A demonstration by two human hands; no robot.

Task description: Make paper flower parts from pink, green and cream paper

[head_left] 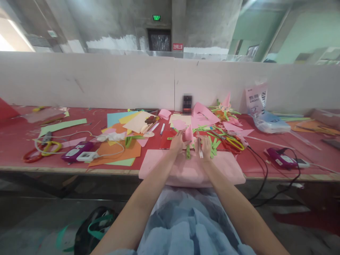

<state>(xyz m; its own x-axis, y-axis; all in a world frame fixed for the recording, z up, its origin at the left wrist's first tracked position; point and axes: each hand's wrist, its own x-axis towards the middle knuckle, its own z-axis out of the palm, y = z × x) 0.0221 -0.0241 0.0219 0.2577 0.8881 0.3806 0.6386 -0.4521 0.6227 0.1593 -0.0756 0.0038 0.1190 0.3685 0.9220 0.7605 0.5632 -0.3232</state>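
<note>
"Where's the pink paper cone (188, 135)?"

"Between the two hands, tip up, against the fingers of the left hand (176, 143)."

"How are the hands?"

"The left pinches the cone from its left side. The right hand (205, 144), just right of the cone, grips a slim pale stick (200, 150)."

"And around them?"

"Green paper strips (214, 147) just right of the right hand, and a pink cloth (162, 165) on the near side."

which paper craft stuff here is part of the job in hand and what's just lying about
Seemingly in use:
- pink paper cone, at the left hand
- slim white object, in the right hand
- green paper strips

Probably lying about:
- plastic-wrapped pack
- far-left scissors
</note>
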